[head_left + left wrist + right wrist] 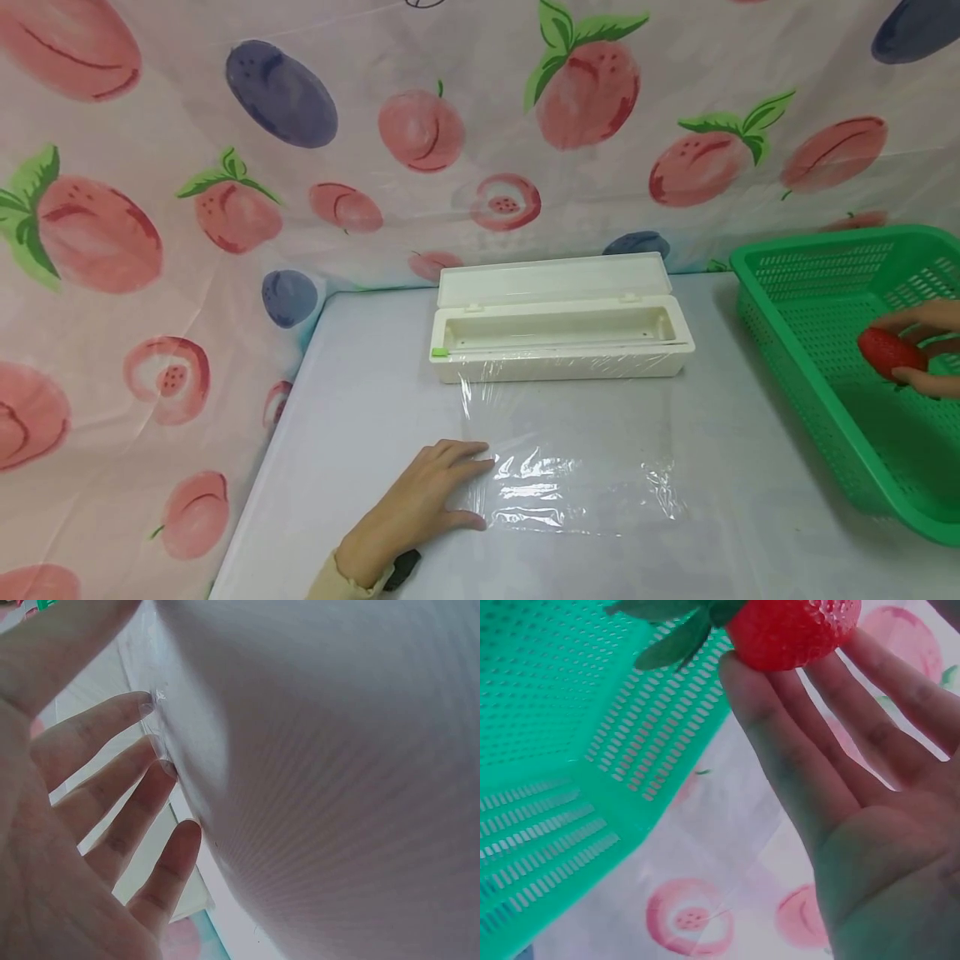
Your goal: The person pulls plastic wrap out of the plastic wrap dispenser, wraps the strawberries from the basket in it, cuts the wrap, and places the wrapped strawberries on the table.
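My right hand (933, 346) pinches a large red strawberry (888, 352) between thumb and fingers, over the green plastic basket (813, 392). In the right wrist view the strawberry (791, 630) shows its green leaves, and the fingertips press on its side. Spread fingers of my left hand (427, 496) touch the left edge of a sheet of clear cling film (540, 492) lying on the table. That film runs out from the front of a white cling film dispenser box (562, 364), whose lid (555, 279) stands raised. In the left wrist view the fingertips (169, 769) meet the film's edge.
A green slide cutter (440, 352) sits at the left end of the dispenser's front rail. Fruit-patterned cloth (352, 100) hangs behind and to the left of the white table (360, 400). The basket stands at the table's right side.
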Available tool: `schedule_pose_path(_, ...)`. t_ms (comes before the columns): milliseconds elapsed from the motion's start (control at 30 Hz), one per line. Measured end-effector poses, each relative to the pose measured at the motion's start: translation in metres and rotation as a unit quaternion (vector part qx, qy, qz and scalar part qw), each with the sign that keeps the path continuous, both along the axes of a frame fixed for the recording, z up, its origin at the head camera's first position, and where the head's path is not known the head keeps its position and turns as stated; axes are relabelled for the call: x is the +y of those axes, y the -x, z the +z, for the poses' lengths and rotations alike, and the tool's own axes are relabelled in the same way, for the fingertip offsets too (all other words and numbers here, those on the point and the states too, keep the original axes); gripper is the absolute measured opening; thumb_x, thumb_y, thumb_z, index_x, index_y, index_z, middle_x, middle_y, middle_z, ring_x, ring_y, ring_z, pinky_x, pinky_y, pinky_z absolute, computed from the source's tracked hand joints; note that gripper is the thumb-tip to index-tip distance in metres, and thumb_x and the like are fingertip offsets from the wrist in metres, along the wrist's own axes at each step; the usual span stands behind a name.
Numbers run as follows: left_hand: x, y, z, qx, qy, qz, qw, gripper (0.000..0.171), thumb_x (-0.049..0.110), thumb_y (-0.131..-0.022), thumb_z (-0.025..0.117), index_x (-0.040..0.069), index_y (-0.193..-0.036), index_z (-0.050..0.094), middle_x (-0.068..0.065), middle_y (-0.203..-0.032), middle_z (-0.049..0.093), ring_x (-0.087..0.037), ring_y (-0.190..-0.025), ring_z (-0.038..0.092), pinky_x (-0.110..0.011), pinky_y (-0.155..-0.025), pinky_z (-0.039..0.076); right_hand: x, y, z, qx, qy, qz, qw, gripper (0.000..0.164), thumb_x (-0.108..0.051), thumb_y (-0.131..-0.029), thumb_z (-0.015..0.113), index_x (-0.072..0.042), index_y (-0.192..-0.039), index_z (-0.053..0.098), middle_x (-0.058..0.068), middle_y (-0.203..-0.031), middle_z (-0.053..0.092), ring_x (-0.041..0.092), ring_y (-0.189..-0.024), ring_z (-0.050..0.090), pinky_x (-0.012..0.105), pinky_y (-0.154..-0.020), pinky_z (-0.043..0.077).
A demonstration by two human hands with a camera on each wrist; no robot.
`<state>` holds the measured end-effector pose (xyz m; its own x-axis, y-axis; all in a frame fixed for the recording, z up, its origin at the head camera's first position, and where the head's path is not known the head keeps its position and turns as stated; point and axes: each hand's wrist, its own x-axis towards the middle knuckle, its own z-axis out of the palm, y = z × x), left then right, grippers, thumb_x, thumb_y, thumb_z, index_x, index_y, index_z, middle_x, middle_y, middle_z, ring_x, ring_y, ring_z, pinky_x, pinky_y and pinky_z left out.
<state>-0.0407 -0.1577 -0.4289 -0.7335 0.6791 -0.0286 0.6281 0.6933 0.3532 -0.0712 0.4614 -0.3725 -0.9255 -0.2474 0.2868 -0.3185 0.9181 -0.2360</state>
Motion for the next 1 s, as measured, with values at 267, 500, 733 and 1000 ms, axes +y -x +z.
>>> schedule_pose_path(267,0.001,0.0,0.0,0.005,0.002,-0.001,1.0,0.07,0.05,-0.076,0.079,0.016,-0.134,0.062,0.0,-0.146,0.051,-0.019,-0.132,0.046,-0.042,-0.108,0.042,-0.04,-0.004,0.033,-0.005,0.003,0.047,0.999,0.072,0.022,-0.042,0.086,0.006,-0.108,0.061,0.012,-0.095,0.058,-0.017,-0.077,0.046,0.007,-0.054,0.043)
schedule_pose_path(500,0.001,0.0,0.001,-0.002,0.003,0.004,1.0,0.07,0.05,-0.075,0.079,0.016,-0.134,0.063,0.0,-0.146,0.051,-0.019,-0.132,0.047,-0.042,-0.108,0.041,-0.073,-0.008,0.052,0.044,0.015,0.116,0.992,0.07,0.005,-0.044,0.095,-0.002,-0.106,0.063,-0.023,-0.095,0.052,-0.017,-0.082,0.046,0.001,-0.06,0.042)
schedule_pose_path(733,-0.001,-0.001,0.001,0.0,0.004,0.007,1.0,0.07,0.05,-0.074,0.08,0.016,-0.133,0.063,0.0,-0.146,0.052,-0.02,-0.131,0.047,-0.042,-0.108,0.041,-0.118,-0.009,0.073,0.004,-0.048,0.095,0.994,0.065,0.003,-0.051,0.093,-0.009,-0.11,0.067,0.0,-0.097,0.062,-0.01,-0.073,0.049,0.013,-0.053,0.043)
schedule_pose_path(1000,0.001,0.0,0.002,-0.003,0.001,0.006,1.0,0.07,0.05,-0.074,0.08,0.016,-0.133,0.063,0.0,-0.146,0.052,-0.019,-0.131,0.047,-0.042,-0.107,0.041,-0.148,-0.008,0.078,-0.056,-0.039,0.094,0.993,0.055,-0.009,-0.066,0.091,-0.015,-0.114,0.067,-0.006,-0.106,0.061,-0.001,-0.077,0.047,0.019,-0.054,0.046)
